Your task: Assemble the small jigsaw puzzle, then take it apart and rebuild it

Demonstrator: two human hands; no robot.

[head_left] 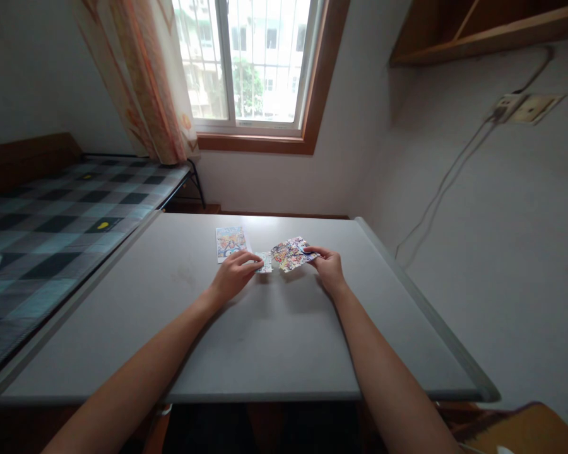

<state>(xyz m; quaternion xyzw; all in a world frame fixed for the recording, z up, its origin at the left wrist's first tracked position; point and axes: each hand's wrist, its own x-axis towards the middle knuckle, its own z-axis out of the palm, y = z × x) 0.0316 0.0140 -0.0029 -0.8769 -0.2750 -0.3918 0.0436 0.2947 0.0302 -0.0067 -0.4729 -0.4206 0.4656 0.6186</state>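
Partly between right-hand fingers (324, 253), puzzle section (289, 253)

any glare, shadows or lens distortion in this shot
Head view: window overexposed, nearly white in parts; glare along the far edge of the table; soft shadow below puzzle; cord with its shadow on the wall; window frame leaning, probably lens distortion.
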